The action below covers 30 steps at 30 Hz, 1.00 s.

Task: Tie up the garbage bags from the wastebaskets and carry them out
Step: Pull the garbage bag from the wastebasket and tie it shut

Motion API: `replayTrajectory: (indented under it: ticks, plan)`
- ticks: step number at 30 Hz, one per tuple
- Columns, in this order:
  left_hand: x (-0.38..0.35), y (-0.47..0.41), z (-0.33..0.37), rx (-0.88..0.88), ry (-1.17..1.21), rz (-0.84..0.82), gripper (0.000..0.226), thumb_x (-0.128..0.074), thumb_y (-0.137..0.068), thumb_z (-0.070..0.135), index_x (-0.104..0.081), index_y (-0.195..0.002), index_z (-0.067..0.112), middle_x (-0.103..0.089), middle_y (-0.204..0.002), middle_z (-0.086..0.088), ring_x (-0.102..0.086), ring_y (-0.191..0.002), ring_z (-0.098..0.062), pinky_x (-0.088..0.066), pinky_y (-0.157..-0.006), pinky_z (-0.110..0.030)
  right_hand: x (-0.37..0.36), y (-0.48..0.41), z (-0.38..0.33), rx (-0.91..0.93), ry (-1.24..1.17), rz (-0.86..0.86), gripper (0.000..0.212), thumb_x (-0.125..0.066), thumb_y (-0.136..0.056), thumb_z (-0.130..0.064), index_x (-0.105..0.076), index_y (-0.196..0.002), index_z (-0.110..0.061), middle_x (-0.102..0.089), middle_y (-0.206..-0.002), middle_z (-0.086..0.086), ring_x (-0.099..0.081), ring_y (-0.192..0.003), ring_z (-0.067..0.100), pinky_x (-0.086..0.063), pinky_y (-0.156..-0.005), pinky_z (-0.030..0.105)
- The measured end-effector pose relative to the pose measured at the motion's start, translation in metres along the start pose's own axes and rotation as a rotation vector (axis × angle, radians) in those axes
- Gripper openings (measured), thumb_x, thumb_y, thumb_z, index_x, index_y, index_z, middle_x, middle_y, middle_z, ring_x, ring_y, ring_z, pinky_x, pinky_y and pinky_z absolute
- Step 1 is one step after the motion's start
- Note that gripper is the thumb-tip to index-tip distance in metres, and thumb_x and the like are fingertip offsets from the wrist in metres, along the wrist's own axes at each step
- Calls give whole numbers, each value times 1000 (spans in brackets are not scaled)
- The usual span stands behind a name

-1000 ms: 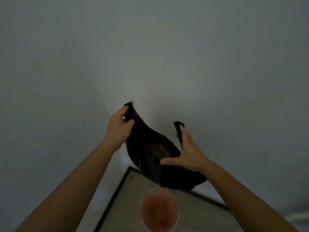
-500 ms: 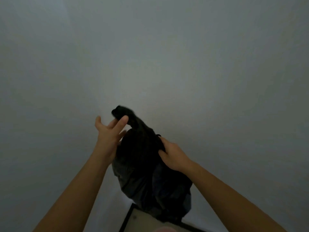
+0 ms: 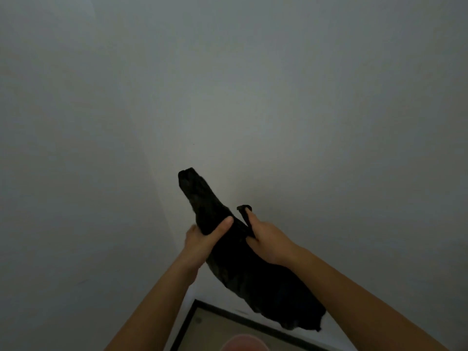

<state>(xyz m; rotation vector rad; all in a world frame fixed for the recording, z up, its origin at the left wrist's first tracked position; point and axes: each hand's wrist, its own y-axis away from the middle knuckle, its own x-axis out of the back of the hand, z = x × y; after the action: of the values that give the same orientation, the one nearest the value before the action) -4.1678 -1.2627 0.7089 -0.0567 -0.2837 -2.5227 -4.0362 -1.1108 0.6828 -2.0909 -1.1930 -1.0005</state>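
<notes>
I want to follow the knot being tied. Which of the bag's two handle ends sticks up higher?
The handle end gripped by the left hand: long and wide, rising well above the short strip pinched in the right hand.

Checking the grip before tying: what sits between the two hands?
In the head view, only the black bag's gathered neck lies between left hand and right hand; both grip it.
</notes>
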Motion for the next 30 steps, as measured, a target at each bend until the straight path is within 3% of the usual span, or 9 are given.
replayTrajectory:
  ticks: [3, 6, 11, 15, 18, 21, 24, 27, 30]
  plan:
    - [-8, -21, 20, -108, -103, 207, 58, -86, -65, 56, -69, -111, 25, -71, -113, -2, -69, -103, -21, -57, -89, -36, -7, 4, 2, 34, 82, -47, 80, -46, -96, -20, 3, -158, -18, -62, -124, 24, -63, -100, 38, -51, -77, 38]
    - [-8, -37, 26, -114, 138, 217, 17, -69, -91, 30, -70, -105, 21, -75, -108, -10, -72, -98, -27, -57, -87, -38, -8, 6, 2, 36, -21, -10, 77, -47, -96, -18, -1, -158, -21, -60, -131, 20, -62, -107, 34, -50, -84, 36]
    - [-7, -47, 18, -22, 622, 278, 22, -57, -97, 25, -51, -83, 9, -57, -51, -3, -59, -46, -21, -60, -59, -35, 9, 17, 5, 29, -357, 25, 83, -66, -86, -48, -15, -151, -51, -52, -123, -4, -56, -79, -8, -43, -72, 11]
    - [-4, -46, 13, 82, 775, 125, 54, -80, -67, 63, -53, -77, 17, -29, -50, 5, -30, -38, -11, -43, -51, -29, 23, 20, 5, -106, -683, -42, 49, -51, -94, -21, -43, -129, -54, -58, -82, -11, -50, -58, 4, -40, -58, 16]
    - [-8, -40, 5, 71, 551, 26, 53, -95, -54, 46, -62, -81, 13, -34, -49, 3, -39, -40, -12, -47, -49, -27, 24, 15, 4, -124, -696, -8, 37, -45, -100, -16, -58, -112, -49, -48, -52, -21, -42, -47, 1, -34, -47, 15]
    - [-11, -40, 2, 76, 633, 128, 25, -74, -88, 30, -62, -87, 8, -33, -48, 4, -33, -37, -10, -41, -42, -24, 19, 16, 0, -143, -731, 59, 28, -54, -101, -22, -46, -126, -31, -61, -81, -11, -55, -58, 1, -42, -55, 18]
    - [-8, -44, 5, 86, 839, 221, 42, -54, -99, 43, -48, -68, 17, -29, -47, 5, -29, -36, -10, -41, -41, -22, 7, 24, 5, -283, -735, 203, 89, -80, -74, -54, -23, -137, -28, -52, -127, -2, -57, -111, 9, -46, -88, 21]
    - [-4, -44, 3, 83, 916, 272, 48, -50, -99, 50, -40, -63, 20, -29, -50, 4, -31, -41, -12, -47, -46, -25, -10, 38, 9, -462, -566, 143, 134, -72, -44, -88, -25, -151, -23, -38, -146, -3, -41, -136, 22, -38, -112, 43]
    - [-1, -46, -3, 102, 971, 318, 46, -53, -98, 49, -41, -65, 19, -46, -55, 1, -50, -46, -16, -54, -59, -33, -34, 52, 21, -464, -674, 85, 85, -66, -62, -84, -67, -119, -21, -68, -119, -3, -66, -108, 14, -54, -93, 31]
